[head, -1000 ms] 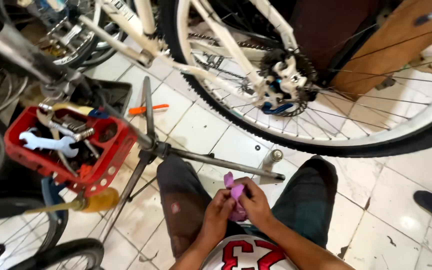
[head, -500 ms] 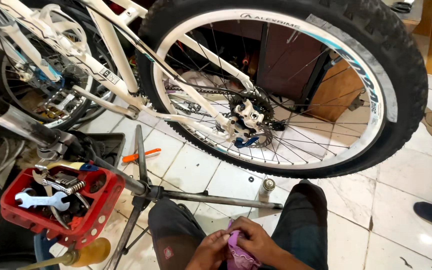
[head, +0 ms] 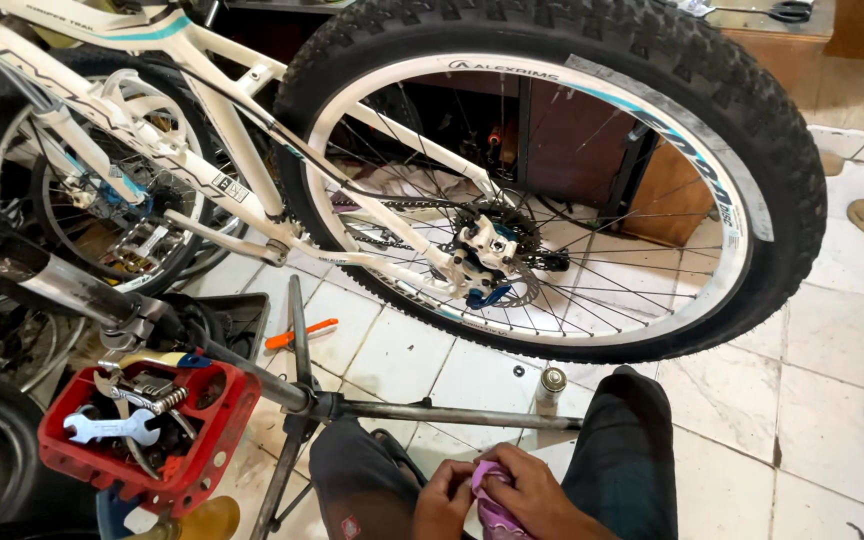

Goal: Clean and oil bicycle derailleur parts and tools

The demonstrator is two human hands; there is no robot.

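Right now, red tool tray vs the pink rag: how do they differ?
The red tool tray is rigid, fixed on the repair stand and holds wrenches; the pink rag is soft and crumpled. The tray sits untouched; the rag is gripped between the left hand and right hand. Both lie low in the head view, beneath the bike's wheel.

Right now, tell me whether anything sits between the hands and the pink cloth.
Nothing visible does. The left hand and right hand both grip the pink cloth directly, bare fingers on fabric, between the knees.
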